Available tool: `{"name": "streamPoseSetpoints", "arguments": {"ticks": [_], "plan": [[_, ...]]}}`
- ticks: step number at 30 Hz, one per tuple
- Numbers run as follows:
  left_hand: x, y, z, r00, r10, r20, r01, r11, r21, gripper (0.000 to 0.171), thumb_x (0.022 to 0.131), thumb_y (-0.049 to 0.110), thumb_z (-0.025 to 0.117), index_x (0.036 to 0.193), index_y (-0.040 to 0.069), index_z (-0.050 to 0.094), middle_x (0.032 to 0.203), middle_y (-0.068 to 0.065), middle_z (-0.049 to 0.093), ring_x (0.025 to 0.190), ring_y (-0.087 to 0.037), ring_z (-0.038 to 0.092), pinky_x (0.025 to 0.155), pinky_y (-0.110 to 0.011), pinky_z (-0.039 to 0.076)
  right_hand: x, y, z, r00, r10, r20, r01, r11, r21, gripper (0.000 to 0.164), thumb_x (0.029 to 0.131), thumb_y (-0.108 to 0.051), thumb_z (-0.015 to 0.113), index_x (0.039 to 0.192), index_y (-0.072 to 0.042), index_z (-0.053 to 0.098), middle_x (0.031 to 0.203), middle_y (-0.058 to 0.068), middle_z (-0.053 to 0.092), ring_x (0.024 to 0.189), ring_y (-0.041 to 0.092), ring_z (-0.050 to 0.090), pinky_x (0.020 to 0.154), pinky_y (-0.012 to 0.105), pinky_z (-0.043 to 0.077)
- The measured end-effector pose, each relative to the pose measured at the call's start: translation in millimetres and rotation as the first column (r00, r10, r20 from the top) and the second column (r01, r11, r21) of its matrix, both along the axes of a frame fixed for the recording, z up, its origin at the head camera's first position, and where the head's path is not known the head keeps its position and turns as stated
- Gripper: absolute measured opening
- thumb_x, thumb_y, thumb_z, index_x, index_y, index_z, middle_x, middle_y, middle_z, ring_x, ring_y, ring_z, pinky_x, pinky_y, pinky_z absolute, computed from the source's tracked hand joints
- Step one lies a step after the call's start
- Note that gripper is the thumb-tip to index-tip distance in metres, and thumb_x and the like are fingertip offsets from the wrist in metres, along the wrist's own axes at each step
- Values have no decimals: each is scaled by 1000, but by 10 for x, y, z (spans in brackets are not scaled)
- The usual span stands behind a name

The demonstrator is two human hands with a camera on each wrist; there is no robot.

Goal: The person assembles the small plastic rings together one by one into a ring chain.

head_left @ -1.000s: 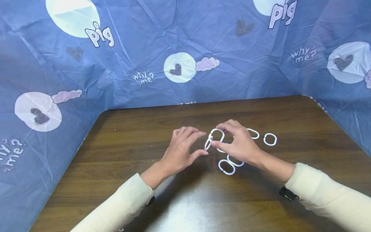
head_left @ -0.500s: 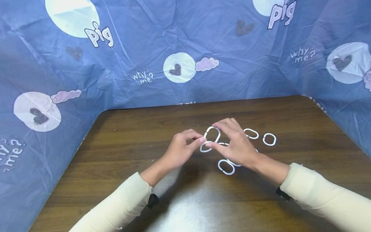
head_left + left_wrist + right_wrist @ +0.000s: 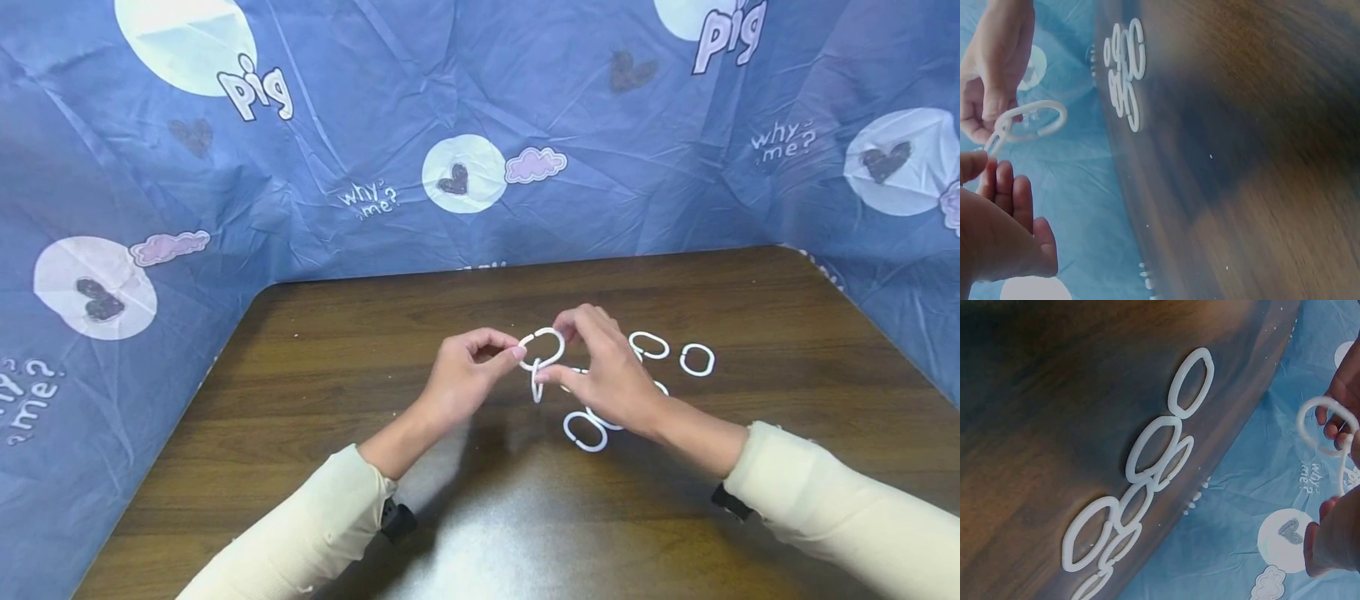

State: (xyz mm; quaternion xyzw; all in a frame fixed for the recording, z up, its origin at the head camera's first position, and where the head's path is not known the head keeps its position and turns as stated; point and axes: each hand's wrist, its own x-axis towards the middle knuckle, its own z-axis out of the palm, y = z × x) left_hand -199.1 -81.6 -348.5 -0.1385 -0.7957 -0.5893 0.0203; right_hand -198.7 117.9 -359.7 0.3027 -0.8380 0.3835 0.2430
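Observation:
Two joined white plastic links are held above the table in the head view. The upper link [image 3: 562, 345] lies nearly flat, with a gap in its far side. From it the lower link [image 3: 536, 393] hangs edge-on. My left hand [image 3: 459, 379] pinches the upper link's left end between thumb and fingertips. At its other end my right hand [image 3: 618, 375] holds the upper link, index finger at the far right and thumb near the hanging link. The left wrist view shows the hanging link [image 3: 1054, 128] from the side. Exact right fingertip contact is partly hidden.
Several more white links lie to the right on the brown wooden table [image 3: 337, 367]. One link [image 3: 698, 374] lies apart at the far right; another [image 3: 586, 450] is nearest the person. A blue printed cloth [image 3: 465, 100] stands behind the table.
My left thumb and fingers have closed from a wide spread to a pinch. The upper link has shifted left and turned flatter, and the lower link now hangs down from it.

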Motion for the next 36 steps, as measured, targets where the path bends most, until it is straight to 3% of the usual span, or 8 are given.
{"name": "streamPoseSetpoints", "arguments": {"ticks": [4, 15, 25, 36], "plan": [[-29, -19, -1, 999, 52, -4, -52, 999, 9, 11, 87, 14, 71, 91, 4, 71, 85, -5, 69, 76, -10, 59, 69, -24, 46, 17, 48, -3, 999, 9, 35, -9, 1000, -2, 49, 67, -15, 88, 104, -5, 57, 91, 0, 56, 88, 16, 53, 80, 32, 43], [-55, -74, -1, 995, 77, -59, -76, 997, 14, 10, 89, 9, 68, 93, 0, 70, 83, -8, 68, 74, -10, 58, 69, -22, 46, -49, 521, -13, 994, -97, 54, 93, 993, 71, 39, 71, -5, 84, 101, -4, 59, 89, 3, 60, 82, 19, 56, 76, 34, 43], [-56, -112, 18, 994, 87, -64, -86, 996, 24, 10, 88, 9, 69, 92, 0, 69, 82, -9, 68, 73, -19, 58, 65, -20, 44, -82, 1073, -9, 972, -210, 110, 187, 965, 185, 41, 74, -10, 83, 106, -2, 59, 94, 7, 59, 87, 22, 54, 77, 34, 40], [-67, -132, 18, 996, 83, -40, -83, 996, 14, 9, 89, 10, 69, 92, 2, 70, 82, -8, 67, 70, -10, 54, 64, -21, 43, -104, 1458, -120, 945, -280, 168, 217, 924, 315, 50, 74, -20, 83, 114, -3, 58, 98, 12, 60, 95, 28, 52, 78, 47, 32]]}}
